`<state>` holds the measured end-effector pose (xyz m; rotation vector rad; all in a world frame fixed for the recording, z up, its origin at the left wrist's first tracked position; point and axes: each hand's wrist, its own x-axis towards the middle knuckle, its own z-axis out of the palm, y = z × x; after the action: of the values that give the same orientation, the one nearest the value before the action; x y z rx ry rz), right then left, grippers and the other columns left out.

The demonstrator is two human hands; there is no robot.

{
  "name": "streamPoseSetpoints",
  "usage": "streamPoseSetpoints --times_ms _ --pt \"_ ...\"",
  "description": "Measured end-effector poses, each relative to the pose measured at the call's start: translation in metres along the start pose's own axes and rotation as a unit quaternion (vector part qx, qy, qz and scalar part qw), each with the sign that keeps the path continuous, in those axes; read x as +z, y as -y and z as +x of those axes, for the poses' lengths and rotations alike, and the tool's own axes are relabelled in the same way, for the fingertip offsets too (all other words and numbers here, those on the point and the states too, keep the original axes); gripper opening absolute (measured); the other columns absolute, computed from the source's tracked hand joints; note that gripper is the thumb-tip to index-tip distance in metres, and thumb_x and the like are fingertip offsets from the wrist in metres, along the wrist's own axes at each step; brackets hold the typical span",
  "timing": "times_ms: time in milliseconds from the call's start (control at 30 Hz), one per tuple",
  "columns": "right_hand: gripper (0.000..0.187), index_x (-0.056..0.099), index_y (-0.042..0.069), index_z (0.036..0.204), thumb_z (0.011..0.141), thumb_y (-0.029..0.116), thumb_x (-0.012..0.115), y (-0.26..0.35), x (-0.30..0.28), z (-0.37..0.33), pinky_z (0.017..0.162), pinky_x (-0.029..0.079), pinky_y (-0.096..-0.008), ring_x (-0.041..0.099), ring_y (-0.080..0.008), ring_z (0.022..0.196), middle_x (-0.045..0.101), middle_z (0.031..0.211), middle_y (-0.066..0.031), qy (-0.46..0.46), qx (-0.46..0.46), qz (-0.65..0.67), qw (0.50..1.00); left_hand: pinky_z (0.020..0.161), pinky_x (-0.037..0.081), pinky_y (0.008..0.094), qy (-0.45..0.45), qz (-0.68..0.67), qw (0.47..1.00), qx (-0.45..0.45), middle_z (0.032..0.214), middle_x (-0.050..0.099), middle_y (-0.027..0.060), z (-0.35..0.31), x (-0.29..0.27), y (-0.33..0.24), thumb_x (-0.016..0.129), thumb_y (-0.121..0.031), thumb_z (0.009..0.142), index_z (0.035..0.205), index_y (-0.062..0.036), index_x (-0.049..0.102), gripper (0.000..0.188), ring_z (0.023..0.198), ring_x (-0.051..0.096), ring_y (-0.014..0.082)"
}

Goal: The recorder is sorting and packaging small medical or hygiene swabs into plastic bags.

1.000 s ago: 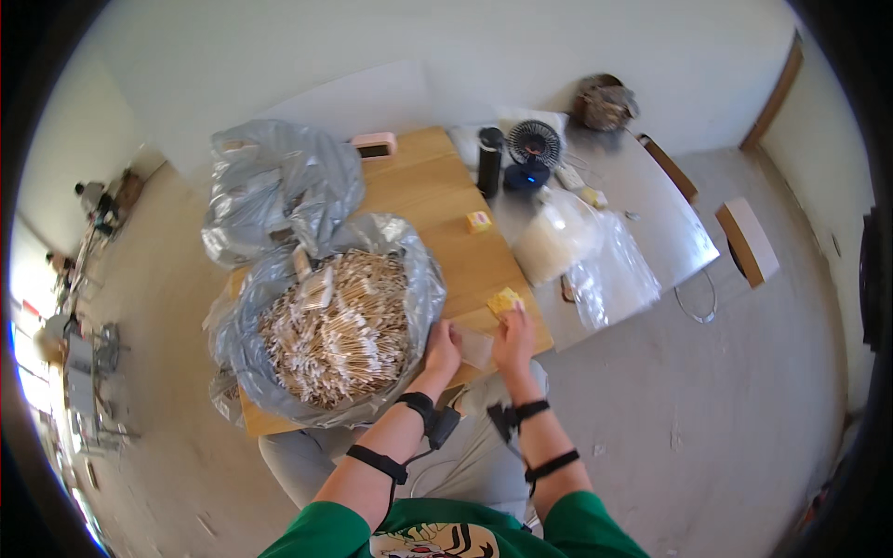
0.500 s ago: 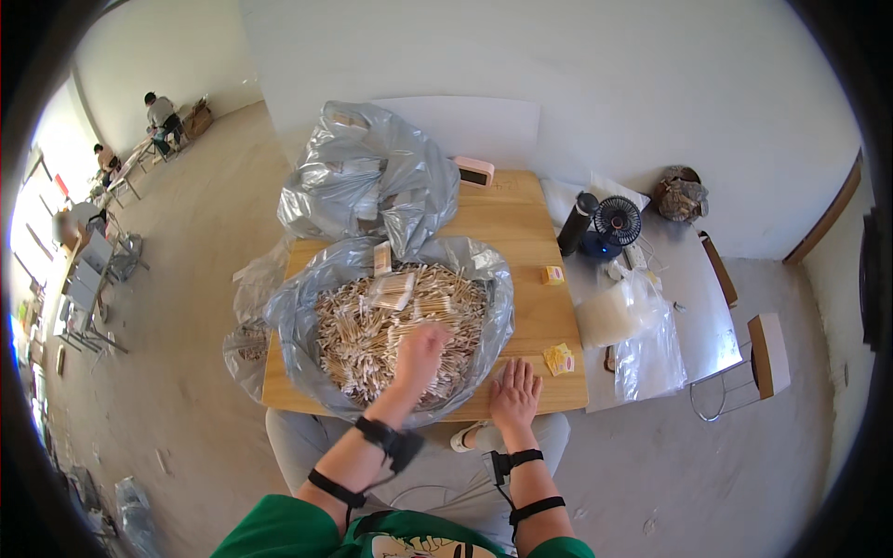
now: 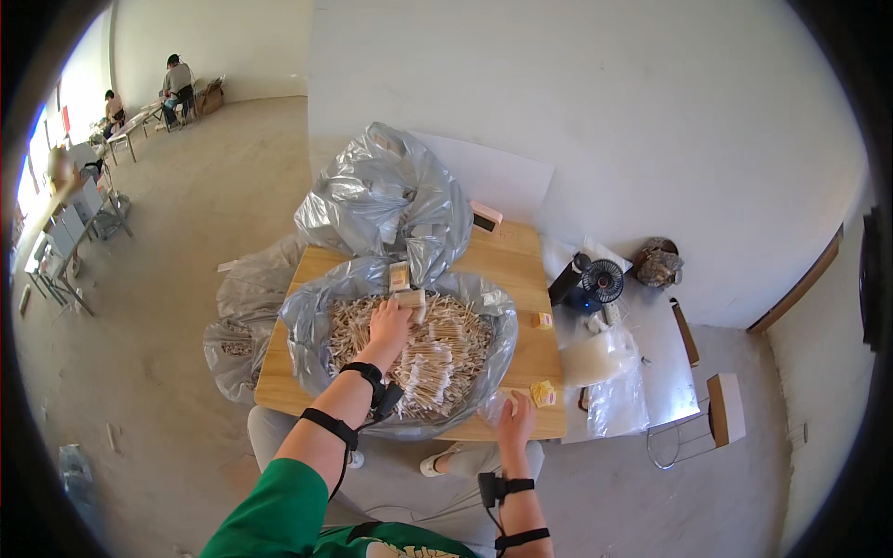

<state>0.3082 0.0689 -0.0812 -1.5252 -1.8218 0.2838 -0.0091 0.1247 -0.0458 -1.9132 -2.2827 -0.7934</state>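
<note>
A grey plastic bag lies spread wide on the wooden table, full of loose cotton swabs with pale sticks. My left hand reaches over its far part, fingers closed on a clear pack of cotton swabs. Just beyond sits another small pack with a yellowish label, at the bag's far rim. By the table's near right edge, my right hand is closed on a small clear plastic bag; its fingertips are partly hidden. Yellow cards lie right beside that hand.
A larger grey bag stands at the back, near a pink clock-like device. A small yellow stack lies at the table's right edge. The side table holds a black bottle, a fan and clear plastic bags. People sit far left.
My left hand has moved from above the loose swabs farther off, onto the clear pack. My right hand, flat on the table before, has curled around a clear bag. The view has shifted.
</note>
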Motion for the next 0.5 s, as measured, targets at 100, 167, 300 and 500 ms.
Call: streamPoseSetpoints --times_ms 100,167,300,500 --pt "0.021 0.057 0.002 0.100 0.080 0.009 0.055 0.034 -0.009 -0.007 0.081 0.040 -0.0431 0.053 -0.0345 0.092 0.059 0.098 -0.0155 -0.056 -0.057 0.052 0.995 0.083 0.038 0.0415 -0.027 -0.039 0.999 -0.012 0.097 0.053 0.0101 0.000 -0.006 0.007 0.060 -0.013 0.077 0.089 -0.0089 0.061 0.013 0.100 0.049 0.0289" --pt "0.021 0.057 0.003 0.100 0.080 0.007 0.056 0.051 -0.014 -0.008 0.080 0.040 -0.0428 0.054 -0.0344 0.091 0.060 0.097 -0.0156 -0.076 -0.074 0.075 0.991 0.076 0.042 0.0437 -0.150 -0.105 0.982 -0.037 0.087 0.058 0.0102 -0.003 -0.019 0.009 0.055 -0.013 0.083 0.087 -0.0071 0.060 0.009 0.090 0.055 0.0326" --pt "0.021 0.056 0.002 0.103 0.082 0.008 0.056 0.102 -0.017 0.004 0.073 0.045 -0.0378 0.057 -0.0296 0.084 0.060 0.095 -0.0138 0.010 -0.042 0.146 0.988 0.065 0.046 0.0408 -0.096 -0.258 0.950 -0.148 0.078 0.060 0.0110 -0.021 -0.056 -0.004 0.051 -0.016 0.088 0.087 -0.0046 0.057 0.013 0.073 0.058 0.0316" --pt "0.033 0.048 0.001 0.118 0.088 0.010 0.057 0.158 0.032 0.019 0.062 0.048 -0.0242 0.056 -0.0111 0.073 0.057 0.083 -0.0068 0.202 0.133 0.540 0.806 0.055 0.045 0.0267 0.132 -0.495 0.854 -0.091 0.077 0.062 0.0061 -0.082 -0.097 -0.029 0.048 -0.022 0.093 0.090 -0.0002 0.053 0.023 0.063 0.056 0.0145"
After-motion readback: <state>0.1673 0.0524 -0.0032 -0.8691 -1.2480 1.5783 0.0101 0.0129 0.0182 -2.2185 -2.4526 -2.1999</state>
